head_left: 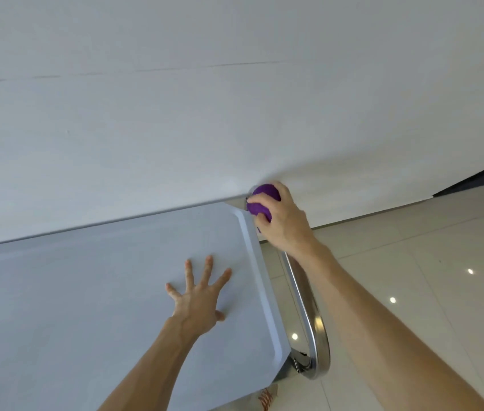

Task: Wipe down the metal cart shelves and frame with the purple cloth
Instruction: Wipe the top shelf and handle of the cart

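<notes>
Clenched around the cloth [263, 203], my right hand [282, 221] scrubs the frame [308, 315]; left hand [197, 298], splayed flat, steadies the shelf [86, 292].

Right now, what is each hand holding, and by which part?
Right hand grips the bunched purple cloth around its middle, at the cart handle's far end. Left hand holds nothing, fingers spread flat on the top shelf.

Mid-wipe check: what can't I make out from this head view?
- Lower shelves: hidden beneath the top shelf.
- Handle bar, far end: covered by the right hand and purple cloth.
- Cloth's contact with the metal: hidden by the fingers.
- Cart's left side: cut off by the frame edge.
</notes>
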`<control>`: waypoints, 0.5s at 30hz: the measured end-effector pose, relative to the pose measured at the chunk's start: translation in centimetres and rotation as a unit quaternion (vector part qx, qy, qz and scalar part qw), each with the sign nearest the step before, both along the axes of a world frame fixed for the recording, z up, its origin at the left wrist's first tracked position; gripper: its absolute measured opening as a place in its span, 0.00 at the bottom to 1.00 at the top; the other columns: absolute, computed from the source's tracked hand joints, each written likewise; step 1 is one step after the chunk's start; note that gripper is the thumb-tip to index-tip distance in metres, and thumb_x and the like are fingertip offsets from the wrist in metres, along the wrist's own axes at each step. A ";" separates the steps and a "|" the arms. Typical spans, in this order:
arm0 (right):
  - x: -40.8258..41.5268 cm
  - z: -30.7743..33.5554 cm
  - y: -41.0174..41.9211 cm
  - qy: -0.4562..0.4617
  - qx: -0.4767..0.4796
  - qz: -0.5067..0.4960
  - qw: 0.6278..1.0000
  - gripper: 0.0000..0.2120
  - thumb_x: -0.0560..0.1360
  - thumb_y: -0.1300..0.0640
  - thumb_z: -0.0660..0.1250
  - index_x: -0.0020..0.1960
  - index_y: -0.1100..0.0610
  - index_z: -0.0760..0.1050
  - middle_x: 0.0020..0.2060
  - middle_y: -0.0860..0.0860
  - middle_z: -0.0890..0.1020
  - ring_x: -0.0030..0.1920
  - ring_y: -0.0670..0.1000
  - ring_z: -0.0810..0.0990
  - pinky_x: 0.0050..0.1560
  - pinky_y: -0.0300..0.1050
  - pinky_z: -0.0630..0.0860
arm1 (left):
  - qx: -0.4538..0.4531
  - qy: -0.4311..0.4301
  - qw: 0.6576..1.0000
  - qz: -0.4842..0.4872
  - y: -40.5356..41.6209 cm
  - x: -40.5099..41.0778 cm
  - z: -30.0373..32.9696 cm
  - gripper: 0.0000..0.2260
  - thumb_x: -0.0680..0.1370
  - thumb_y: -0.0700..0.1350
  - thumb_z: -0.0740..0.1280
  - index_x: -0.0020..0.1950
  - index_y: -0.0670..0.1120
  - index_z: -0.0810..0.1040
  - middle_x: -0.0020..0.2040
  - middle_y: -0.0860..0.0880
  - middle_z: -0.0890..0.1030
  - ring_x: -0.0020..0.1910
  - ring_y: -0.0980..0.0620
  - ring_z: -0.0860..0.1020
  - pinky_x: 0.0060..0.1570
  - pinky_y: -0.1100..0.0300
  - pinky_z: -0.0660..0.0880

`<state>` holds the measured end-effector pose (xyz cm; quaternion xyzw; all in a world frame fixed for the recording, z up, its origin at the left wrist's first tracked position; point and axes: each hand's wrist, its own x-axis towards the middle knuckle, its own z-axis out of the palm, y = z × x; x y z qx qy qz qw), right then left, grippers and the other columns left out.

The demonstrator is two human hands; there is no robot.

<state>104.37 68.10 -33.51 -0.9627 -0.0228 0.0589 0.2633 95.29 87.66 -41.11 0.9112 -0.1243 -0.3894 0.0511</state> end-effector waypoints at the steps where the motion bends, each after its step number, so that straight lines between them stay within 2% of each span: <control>1: -2.0 0.0 -0.1 -0.027 -0.005 -0.001 1.000 0.16 0.76 0.58 0.66 0.62 0.47 0.76 0.72 0.51 0.63 0.60 0.58 0.76 0.52 0.51 0.79 | -0.004 -0.001 1.000 0.001 0.0 -0.1 0.0 0.42 0.77 0.54 0.68 0.78 0.63 0.39 0.78 0.51 0.30 0.74 0.35 0.29 0.65 0.22 0.52; 5: -9.2 -0.6 -0.9 -0.060 -0.021 -0.036 0.997 0.18 0.77 0.56 0.65 0.65 0.42 0.72 0.76 0.49 0.58 0.65 0.56 0.73 0.51 0.52 0.82 | -0.022 -0.014 1.000 0.007 0.2 -0.3 -0.1 0.42 0.77 0.55 0.69 0.78 0.64 0.41 0.78 0.51 0.31 0.75 0.36 0.29 0.65 0.22 0.50; 9: -15.0 -1.3 -1.5 -0.098 -0.043 -0.060 0.992 0.19 0.77 0.53 0.65 0.66 0.38 0.70 0.76 0.46 0.59 0.66 0.53 0.73 0.49 0.47 0.82 | -0.033 -0.036 0.999 0.016 0.4 -0.7 -0.4 0.42 0.76 0.56 0.70 0.78 0.64 0.43 0.79 0.51 0.33 0.76 0.37 0.32 0.65 0.22 0.51; 13: -19.0 -1.9 -1.8 -0.124 -0.021 -0.079 0.989 0.21 0.77 0.55 0.66 0.67 0.38 0.70 0.76 0.45 0.59 0.66 0.50 0.71 0.50 0.45 0.82 | -0.048 -0.062 0.997 0.024 0.7 -1.3 -0.3 0.40 0.75 0.56 0.71 0.78 0.63 0.48 0.80 0.51 0.37 0.77 0.38 0.35 0.66 0.24 0.51; 15: -20.8 -2.5 -2.1 -0.143 0.002 -0.078 0.987 0.21 0.77 0.56 0.66 0.67 0.39 0.70 0.77 0.45 0.59 0.68 0.49 0.69 0.53 0.44 0.82 | -0.048 -0.104 0.993 0.013 0.6 -2.2 -0.3 0.36 0.76 0.54 0.70 0.78 0.59 0.53 0.80 0.49 0.41 0.78 0.40 0.40 0.69 0.27 0.51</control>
